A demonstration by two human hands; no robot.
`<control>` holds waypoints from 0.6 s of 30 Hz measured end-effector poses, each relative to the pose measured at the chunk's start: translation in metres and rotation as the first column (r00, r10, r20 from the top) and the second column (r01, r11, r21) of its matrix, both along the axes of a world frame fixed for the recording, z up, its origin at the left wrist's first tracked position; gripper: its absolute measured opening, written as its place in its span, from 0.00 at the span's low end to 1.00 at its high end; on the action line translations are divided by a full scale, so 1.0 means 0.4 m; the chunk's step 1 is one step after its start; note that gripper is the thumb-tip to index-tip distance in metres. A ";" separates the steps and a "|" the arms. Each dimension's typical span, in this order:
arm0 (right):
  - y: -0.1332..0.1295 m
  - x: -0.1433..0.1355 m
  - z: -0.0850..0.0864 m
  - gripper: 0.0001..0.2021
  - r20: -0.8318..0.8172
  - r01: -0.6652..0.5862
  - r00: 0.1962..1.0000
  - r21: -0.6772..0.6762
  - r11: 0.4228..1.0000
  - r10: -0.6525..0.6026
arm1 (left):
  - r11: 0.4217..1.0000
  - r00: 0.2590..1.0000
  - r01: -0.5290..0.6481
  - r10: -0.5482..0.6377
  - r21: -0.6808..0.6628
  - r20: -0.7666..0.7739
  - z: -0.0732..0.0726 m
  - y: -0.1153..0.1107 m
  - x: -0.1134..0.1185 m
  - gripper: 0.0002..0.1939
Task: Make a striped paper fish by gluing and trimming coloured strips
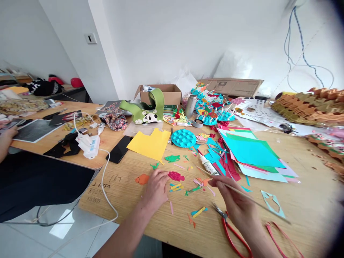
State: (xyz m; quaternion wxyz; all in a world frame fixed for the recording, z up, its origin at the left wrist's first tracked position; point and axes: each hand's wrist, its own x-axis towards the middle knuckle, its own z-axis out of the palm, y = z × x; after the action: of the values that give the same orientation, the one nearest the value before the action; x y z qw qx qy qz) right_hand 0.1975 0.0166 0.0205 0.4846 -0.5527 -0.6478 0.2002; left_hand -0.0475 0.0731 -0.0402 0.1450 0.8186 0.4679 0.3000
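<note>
My left hand (157,188) rests on the table, fingers bent and close together, their tips on the left end of a magenta paper fish (176,176). In my right hand (238,200) is a thin wooden stick (255,201), its pointed end slanting toward the glue bottle (208,165). An orange paper fish (142,179) lies just left of my left hand, and a green paper fish (172,158) lies beyond it. Red-handled scissors (225,218) lie beneath my right hand. Small paper strips (176,187) are scattered between both hands.
Coloured paper sheets (255,150) are stacked at right, yellow paper (150,143) at left. Behind stand a blue textured disc (184,138), a steel flask (191,106) and a green panda bag (147,111). A white cable (103,186) crosses the left edge near another person's hand (9,134).
</note>
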 end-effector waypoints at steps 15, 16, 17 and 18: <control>-0.090 0.196 -0.061 0.25 0.950 -0.377 0.279 -0.024 0.926 0.139 | 0.983 0.997 -0.034 0.020 0.179 0.079 -0.013 0.008 0.001 0.26; -0.090 0.206 -0.063 0.26 0.957 -0.382 0.253 -0.035 0.923 0.141 | 0.982 0.996 -0.040 0.025 0.182 0.081 -0.013 0.008 0.001 0.26; -0.089 0.214 -0.063 0.26 0.961 -0.387 0.237 -0.040 0.921 0.141 | 0.982 0.996 -0.044 0.029 0.185 0.085 -0.012 0.009 0.001 0.26; -0.088 0.220 -0.062 0.26 0.964 -0.392 0.228 -0.039 0.919 0.138 | 0.981 0.996 -0.046 0.030 0.187 0.087 -0.012 0.009 0.001 0.26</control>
State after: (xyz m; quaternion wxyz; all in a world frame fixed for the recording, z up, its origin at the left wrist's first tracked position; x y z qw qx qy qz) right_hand 0.2855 -0.0185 -0.0045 0.0138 -0.3866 -0.9080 -0.1610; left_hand -0.0472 0.0767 -0.0450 0.0802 0.8061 0.4465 0.3799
